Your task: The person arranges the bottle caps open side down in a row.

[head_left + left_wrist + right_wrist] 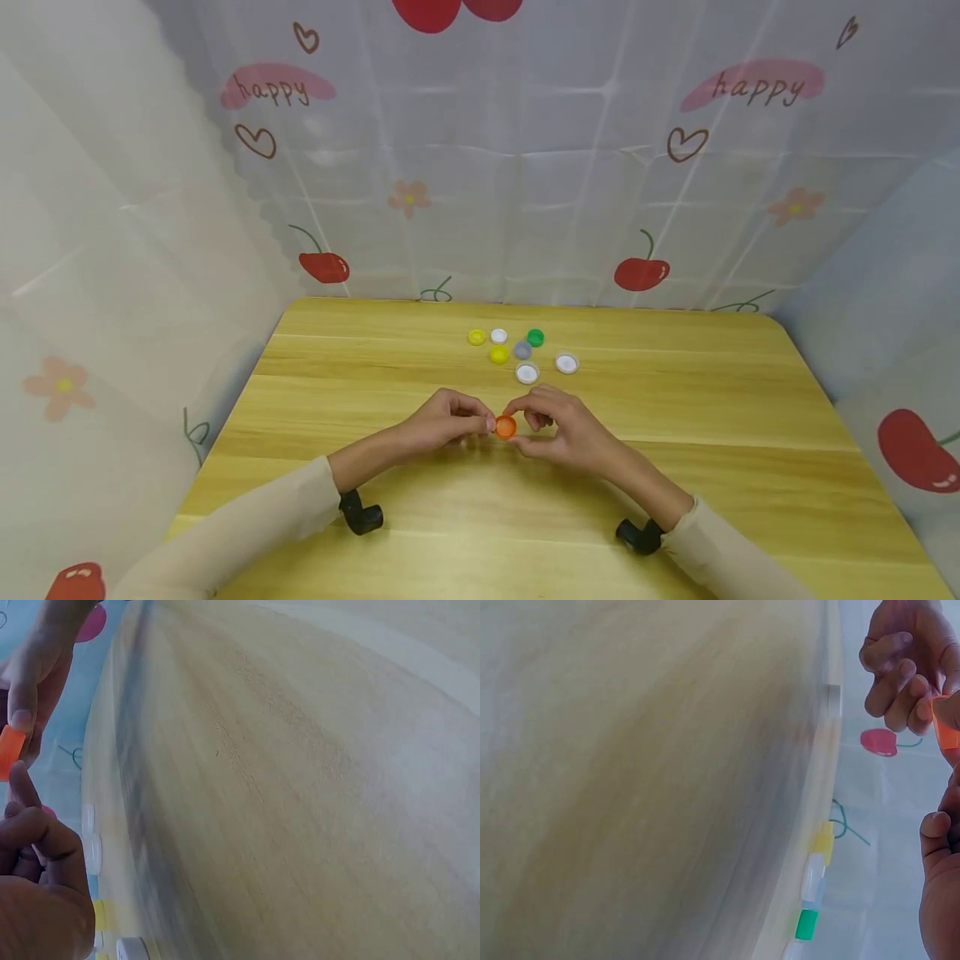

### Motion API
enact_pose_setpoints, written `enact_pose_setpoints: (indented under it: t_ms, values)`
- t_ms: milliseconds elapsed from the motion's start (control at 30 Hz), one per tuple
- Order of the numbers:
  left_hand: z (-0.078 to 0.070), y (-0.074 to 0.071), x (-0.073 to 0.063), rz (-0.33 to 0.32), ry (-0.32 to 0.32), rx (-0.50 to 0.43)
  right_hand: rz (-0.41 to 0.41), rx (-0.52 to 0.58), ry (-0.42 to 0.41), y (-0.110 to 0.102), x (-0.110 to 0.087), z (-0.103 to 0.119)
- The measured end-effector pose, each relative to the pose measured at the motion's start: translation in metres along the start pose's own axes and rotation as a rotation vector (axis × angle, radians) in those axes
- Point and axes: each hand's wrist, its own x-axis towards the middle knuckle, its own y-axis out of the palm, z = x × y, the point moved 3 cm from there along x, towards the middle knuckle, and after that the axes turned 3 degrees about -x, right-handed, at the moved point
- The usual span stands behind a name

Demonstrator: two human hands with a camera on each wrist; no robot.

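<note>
Over the front middle of the table, a small round orange bottle cap (506, 427) has its hollow side facing up. My left hand (447, 421) pinches its left edge between thumb and fingers. On the other side, my right hand (558, 423) has index finger and thumb around the cap, its other fingers curled in. The left wrist view shows the orange cap (10, 752) between the two hands. In the right wrist view the left thumb covers part of the orange cap (946, 727).
Beyond the hands lie several caps: yellow (476, 337), another yellow (499, 355), white (498, 336), green (535, 337) and grey (522, 350). Two white discs with clear rims, one nearer (527, 372) and one farther right (567, 362), sit beside them. A printed curtain (480, 233) hangs behind the wooden table (360, 367).
</note>
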Motion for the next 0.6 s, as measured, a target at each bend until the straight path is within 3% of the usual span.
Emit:
enact_pose_setpoints:
  t_ms: [100,200,300,433,600]
  values:
    - [-0.002,-0.001,-0.001,-0.019,0.025,0.060,-0.007,-0.013,-0.014,0.001,0.000,0.000]
    - [-0.007,-0.003,-0.003,-0.046,0.111,0.230,-0.007,-0.022,-0.005,0.001,-0.001,-0.001]
    - [-0.015,-0.003,-0.004,-0.072,0.263,0.503,-0.001,0.014,0.050,0.001,-0.002,-0.005]
    - [-0.027,0.002,-0.008,-0.092,0.498,0.841,0.044,0.149,0.186,0.003,-0.004,-0.014]
    - [-0.034,0.010,-0.014,-0.152,0.753,1.086,0.164,0.348,0.324,0.006,-0.006,-0.023]
